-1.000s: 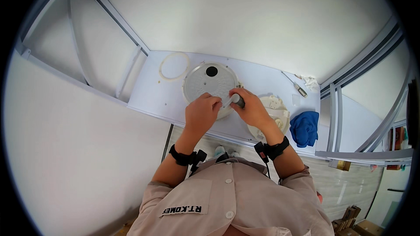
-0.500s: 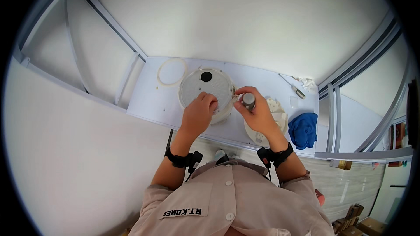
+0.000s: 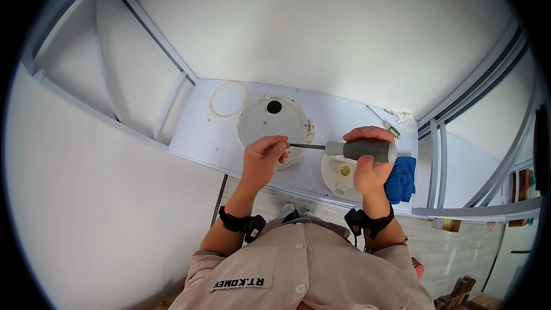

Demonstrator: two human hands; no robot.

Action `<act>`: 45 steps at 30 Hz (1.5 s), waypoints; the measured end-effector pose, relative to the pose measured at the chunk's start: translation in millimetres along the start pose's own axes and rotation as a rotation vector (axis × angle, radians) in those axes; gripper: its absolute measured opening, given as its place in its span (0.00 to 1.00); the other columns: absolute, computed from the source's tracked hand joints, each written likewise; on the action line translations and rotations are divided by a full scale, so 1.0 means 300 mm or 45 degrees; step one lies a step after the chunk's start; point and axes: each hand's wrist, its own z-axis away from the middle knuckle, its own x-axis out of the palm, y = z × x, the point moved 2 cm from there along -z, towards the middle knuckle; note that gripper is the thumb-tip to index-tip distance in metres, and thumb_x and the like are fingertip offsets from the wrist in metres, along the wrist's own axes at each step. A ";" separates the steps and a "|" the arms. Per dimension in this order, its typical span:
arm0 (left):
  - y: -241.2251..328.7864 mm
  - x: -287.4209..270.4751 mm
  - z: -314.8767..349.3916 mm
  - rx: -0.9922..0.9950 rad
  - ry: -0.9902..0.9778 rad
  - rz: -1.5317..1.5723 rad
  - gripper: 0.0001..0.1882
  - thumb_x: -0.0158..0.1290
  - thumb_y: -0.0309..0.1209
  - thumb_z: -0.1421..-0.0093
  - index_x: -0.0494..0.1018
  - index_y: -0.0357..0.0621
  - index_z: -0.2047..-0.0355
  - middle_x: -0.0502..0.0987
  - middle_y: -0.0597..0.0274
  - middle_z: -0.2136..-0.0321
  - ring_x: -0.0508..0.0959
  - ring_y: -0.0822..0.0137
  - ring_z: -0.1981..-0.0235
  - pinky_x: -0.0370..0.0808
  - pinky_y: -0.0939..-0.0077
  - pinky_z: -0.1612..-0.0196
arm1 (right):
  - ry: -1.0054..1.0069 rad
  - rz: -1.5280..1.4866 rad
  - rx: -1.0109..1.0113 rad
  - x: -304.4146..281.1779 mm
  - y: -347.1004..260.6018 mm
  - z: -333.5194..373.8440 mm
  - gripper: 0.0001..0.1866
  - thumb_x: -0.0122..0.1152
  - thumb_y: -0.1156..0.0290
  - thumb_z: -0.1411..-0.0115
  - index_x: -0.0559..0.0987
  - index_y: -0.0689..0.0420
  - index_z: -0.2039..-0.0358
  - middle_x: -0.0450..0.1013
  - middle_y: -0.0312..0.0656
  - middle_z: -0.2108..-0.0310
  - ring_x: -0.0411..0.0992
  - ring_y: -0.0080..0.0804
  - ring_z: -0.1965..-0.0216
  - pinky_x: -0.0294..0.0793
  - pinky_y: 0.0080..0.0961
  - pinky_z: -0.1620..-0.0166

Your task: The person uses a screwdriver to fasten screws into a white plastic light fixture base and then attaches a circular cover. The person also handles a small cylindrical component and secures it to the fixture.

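Observation:
My right hand (image 3: 371,175) is wrapped round the grey handle of a screwdriver (image 3: 367,150), held level above the table. Its thin dark shaft points left toward my left hand (image 3: 266,159). There the thumb and fingers pinch together right at the driver's tip; whatever sits between them is too small to make out. Below my left hand lies a round white housing (image 3: 270,123) with a textured grey face, one black round spot (image 3: 274,107) and fittings on its right rim. Under my right hand is a second cream-coloured round part (image 3: 338,181) with a yellowish hub, partly covered.
A pale ring (image 3: 228,99) lies at the table's far left. Toward the far right are another screwdriver (image 3: 391,128) and crumpled white paper (image 3: 406,119). A blue cloth (image 3: 402,181) rests near the right edge. Grey metal frames (image 3: 439,161) flank the white table (image 3: 201,132).
The screwdriver has swung from pointing down to lying level, its tip now at my left fingers. My right hand moved right and up; my left hand lifted slightly from the housing.

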 end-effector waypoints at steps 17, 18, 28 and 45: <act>-0.084 -0.020 0.067 0.115 -0.053 0.258 0.09 0.64 0.18 0.37 0.83 0.34 0.56 0.86 0.54 0.63 0.85 0.67 0.66 0.79 0.77 0.68 | 0.189 -0.376 0.333 -0.036 0.036 0.029 0.27 0.62 0.47 0.29 0.70 0.59 0.47 0.77 0.56 0.55 0.77 0.36 0.58 0.80 0.31 0.63; -0.082 -0.021 0.066 0.111 -0.048 0.255 0.08 0.64 0.18 0.37 0.83 0.34 0.57 0.86 0.54 0.64 0.85 0.68 0.67 0.79 0.78 0.68 | 0.189 -0.377 0.348 -0.032 0.036 0.028 0.27 0.62 0.47 0.29 0.70 0.59 0.47 0.77 0.56 0.55 0.77 0.36 0.57 0.80 0.32 0.63; -0.067 -0.030 0.066 0.149 -0.038 0.154 0.07 0.62 0.17 0.35 0.83 0.34 0.58 0.86 0.55 0.66 0.83 0.69 0.68 0.78 0.77 0.69 | 0.186 -0.437 0.467 -0.011 0.015 0.014 0.36 0.65 0.51 0.29 0.59 0.54 0.31 0.77 0.53 0.54 0.78 0.36 0.57 0.80 0.32 0.62; 0.046 0.013 0.050 0.505 -0.124 -0.606 0.14 0.66 0.25 0.39 0.84 0.43 0.52 0.87 0.62 0.67 0.83 0.71 0.71 0.76 0.75 0.68 | 0.038 0.075 0.282 0.004 -0.035 -0.028 0.47 0.71 0.69 0.33 0.50 0.51 0.23 0.77 0.52 0.49 0.77 0.36 0.49 0.83 0.30 0.55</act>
